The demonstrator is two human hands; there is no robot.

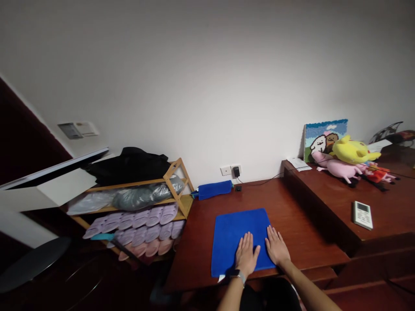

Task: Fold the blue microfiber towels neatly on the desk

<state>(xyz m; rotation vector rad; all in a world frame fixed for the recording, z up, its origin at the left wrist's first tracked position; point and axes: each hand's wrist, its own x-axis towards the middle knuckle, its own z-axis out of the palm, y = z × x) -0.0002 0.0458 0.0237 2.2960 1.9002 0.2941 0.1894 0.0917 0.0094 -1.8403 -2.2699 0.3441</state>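
Note:
A blue cloth [231, 233] lies spread flat on the reddish-brown wooden table [194, 250], with a small white tag at its near left edge. My left hand [247, 255] rests palm down on the cloth, right of its middle, its thumb out to the side. On the cloth's right edge lies my right hand [276, 245], also palm down, its fingers stretched forward. Neither hand grips anything. Near the wall is a second blue cloth [215, 189], rolled or folded around something with greenish ends.
A wooden rack [180, 190] with lilac slippers [155, 216] stands left of the table. On the higher cabinet [327, 194] at right are plush toys [352, 151], a picture [324, 136] and a white remote [362, 214]. A black plug [236, 171] with a cord sits in the wall socket.

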